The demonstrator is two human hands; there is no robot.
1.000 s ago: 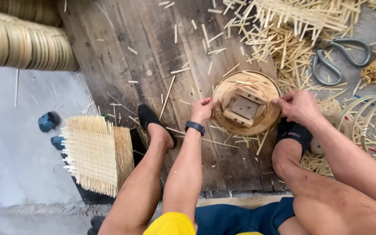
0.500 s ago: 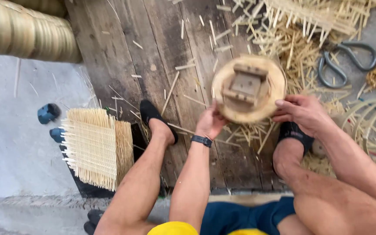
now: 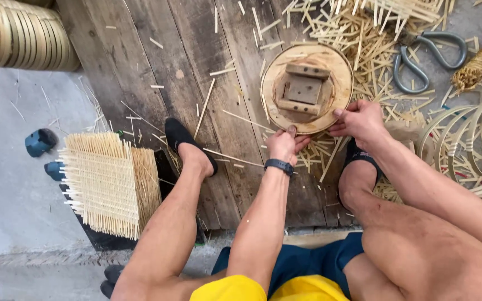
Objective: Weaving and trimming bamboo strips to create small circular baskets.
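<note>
1. Round wooden form, a disc with a square block and two short battens fixed to its upturned face, lay flat on the plank platform, toward its right edge and about halfway between the far and near edges.

2. Both hands were at the near rim of the disc. The left hand pinched the near-left rim, thumb on top and fingers curled under the edge. The right hand was closed on the near-right rim, knuckles up.

3. As for progress, my judgement was that the work stood early: the disc was bare, with no strips woven or wrapped on it. A finished square woven mat lay at the platform's left edge, and cut bamboo strips were scattered at the far right corner, with large shears beside them.

4. Being round, the disc had no long axis of its own. The two battens ran roughly left to right, slightly tilted, with the block between them, and that face pointed up at the camera.

5. Hoops of split cane lay beyond the right edge, well apart from the hands.
</note>
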